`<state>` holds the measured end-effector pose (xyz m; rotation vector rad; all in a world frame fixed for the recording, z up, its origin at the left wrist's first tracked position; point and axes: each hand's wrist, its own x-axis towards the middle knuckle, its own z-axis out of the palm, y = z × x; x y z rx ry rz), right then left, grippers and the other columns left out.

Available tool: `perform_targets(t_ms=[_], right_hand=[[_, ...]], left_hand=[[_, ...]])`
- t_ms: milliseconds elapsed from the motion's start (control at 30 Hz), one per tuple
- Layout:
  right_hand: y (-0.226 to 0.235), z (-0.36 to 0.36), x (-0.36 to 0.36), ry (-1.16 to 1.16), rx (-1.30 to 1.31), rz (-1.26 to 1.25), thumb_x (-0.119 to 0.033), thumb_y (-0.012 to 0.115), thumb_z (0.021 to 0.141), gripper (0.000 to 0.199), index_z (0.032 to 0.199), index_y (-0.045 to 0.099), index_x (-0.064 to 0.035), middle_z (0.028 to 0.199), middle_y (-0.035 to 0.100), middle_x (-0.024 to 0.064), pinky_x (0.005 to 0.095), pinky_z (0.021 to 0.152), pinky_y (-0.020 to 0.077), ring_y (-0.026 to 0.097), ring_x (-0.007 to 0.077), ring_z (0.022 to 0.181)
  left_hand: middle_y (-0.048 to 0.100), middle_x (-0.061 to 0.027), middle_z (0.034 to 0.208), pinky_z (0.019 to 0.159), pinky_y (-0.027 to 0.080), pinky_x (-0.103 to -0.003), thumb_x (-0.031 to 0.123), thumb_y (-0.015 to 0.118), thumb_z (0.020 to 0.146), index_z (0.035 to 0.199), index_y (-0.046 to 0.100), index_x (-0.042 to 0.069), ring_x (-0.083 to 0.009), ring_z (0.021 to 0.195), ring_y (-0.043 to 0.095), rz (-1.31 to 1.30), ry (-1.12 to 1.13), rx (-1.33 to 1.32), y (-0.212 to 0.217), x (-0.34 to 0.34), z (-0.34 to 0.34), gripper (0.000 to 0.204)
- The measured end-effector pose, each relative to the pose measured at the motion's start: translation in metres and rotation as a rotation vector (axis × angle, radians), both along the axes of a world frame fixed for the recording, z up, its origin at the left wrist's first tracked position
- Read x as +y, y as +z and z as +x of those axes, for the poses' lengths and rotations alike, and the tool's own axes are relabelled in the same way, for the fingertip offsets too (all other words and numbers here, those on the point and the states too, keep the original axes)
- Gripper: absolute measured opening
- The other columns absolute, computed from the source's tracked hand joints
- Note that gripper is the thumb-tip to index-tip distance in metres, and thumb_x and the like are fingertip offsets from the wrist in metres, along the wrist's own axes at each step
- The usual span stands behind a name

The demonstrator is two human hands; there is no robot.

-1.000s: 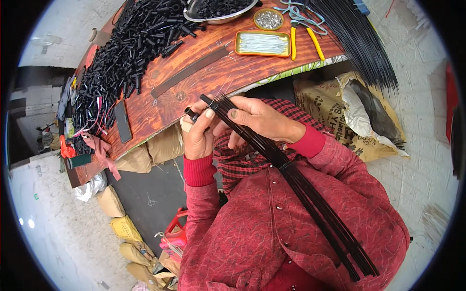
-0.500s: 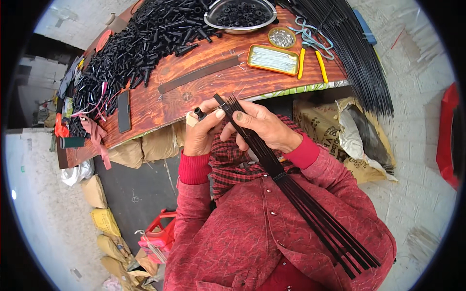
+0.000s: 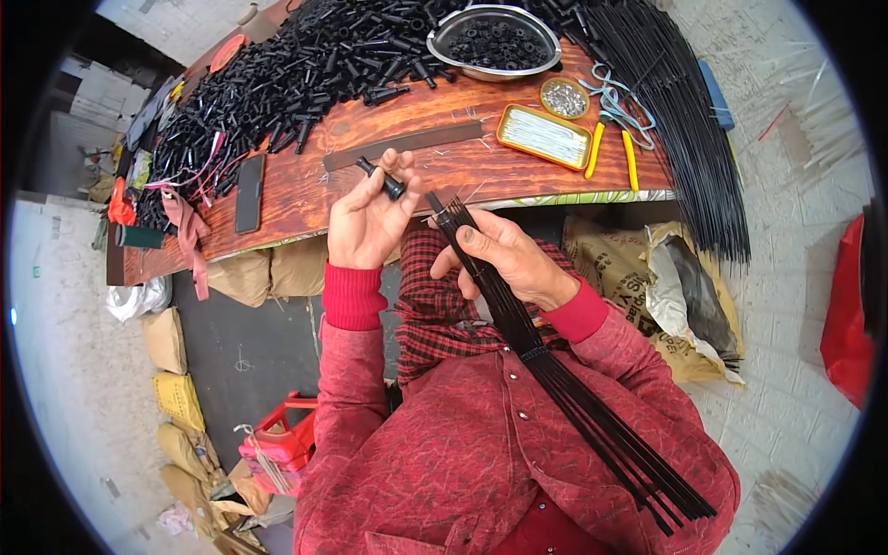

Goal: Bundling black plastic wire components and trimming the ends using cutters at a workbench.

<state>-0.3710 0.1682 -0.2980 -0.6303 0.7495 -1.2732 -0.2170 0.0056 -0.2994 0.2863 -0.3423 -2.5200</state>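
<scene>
The left hand (image 3: pixel 363 222), in which a flanged black tube (image 3: pixel 392 187) is pinched, has been drawn off the thin-rod bundle (image 3: pixel 534 340), now steadied to its right by the right hand (image 3: pixel 518 265) alone.

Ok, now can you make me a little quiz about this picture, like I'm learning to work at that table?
1. Pick one. What does the left hand hold?
A) a phone
B) a short black tube
C) a metal bowl

2. True or false? The right hand is holding nothing.

3. Fill in the gap. On the wooden table, the yellow-handled tool lies just to the ____ of the yellow tray, as you see it in the picture.

Key:
1. B
2. False: it holds a bundle of thin black rods.
3. right
</scene>
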Motion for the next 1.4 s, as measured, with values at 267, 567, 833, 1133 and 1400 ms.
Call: perform_targets(t_ms=[267, 567, 833, 1133, 1400], right_hand=[[-0.001, 0.0, -0.004, 0.033, -0.023, 0.011, -0.045, 0.056, 0.096, 0.057, 0.133, 0.044, -0.0038, 0.093, 0.067, 0.0192, 0.0213, 0.05, 0.0505, 0.062, 0.0121, 0.057], [-0.006, 0.0, -0.004, 0.017, -0.056, 0.009, -0.044, 0.055, 0.097, 0.057, 0.135, 0.042, -0.0039, 0.094, 0.067, 0.0188, 0.0198, 0.048, 0.0501, 0.063, 0.0117, 0.057], [-0.002, -0.002, -0.003, 0.047, -0.046, 0.009, -0.04, 0.052, 0.099, 0.046, 0.128, 0.046, -0.004, 0.096, 0.069, 0.0168, 0.0209, 0.052, 0.0519, 0.064, 0.0108, 0.06], [-0.003, -0.001, -0.003, 0.039, -0.058, 0.031, -0.04, 0.052, 0.099, 0.041, 0.117, 0.049, -0.0042, 0.096, 0.068, 0.0175, 0.021, 0.052, 0.0522, 0.064, 0.0111, 0.06], [-0.001, 0.001, -0.003, 0.038, -0.037, 0.036, -0.045, 0.054, 0.097, 0.05, 0.125, 0.046, -0.0044, 0.095, 0.068, 0.0177, 0.0205, 0.051, 0.0511, 0.062, 0.0108, 0.058]], left_hand=[[0.053, -0.0188, 0.13, 0.11, 0.039, -0.045, 0.016, 0.047, 0.101, 0.131, 0.045, -0.003, -0.034, 0.129, 0.047, -0.343, -0.089, -0.086, 0.022, 0.011, -0.016, 0.035], [0.058, -0.0129, 0.123, 0.103, 0.044, -0.04, 0.019, 0.061, 0.094, 0.137, 0.044, -0.002, -0.0252, 0.118, 0.056, -0.513, -0.145, -0.31, 0.011, 0.01, -0.01, 0.051], [0.062, -0.0117, 0.114, 0.091, 0.054, -0.035, 0.011, 0.063, 0.092, 0.143, 0.036, -0.004, -0.023, 0.102, 0.065, -0.673, -0.019, -0.401, 0.022, 0.012, -0.008, 0.059], [0.06, -0.0097, 0.112, 0.096, 0.051, -0.037, 0.011, 0.063, 0.092, 0.142, 0.036, -0.005, -0.0239, 0.109, 0.061, -0.715, -0.02, -0.337, 0.021, 0.019, -0.008, 0.059], [0.058, -0.0067, 0.109, 0.095, 0.045, -0.036, 0.016, 0.067, 0.089, 0.139, 0.04, -0.003, -0.0236, 0.109, 0.056, -0.73, -0.019, -0.247, -0.001, 0.019, -0.005, 0.06]])
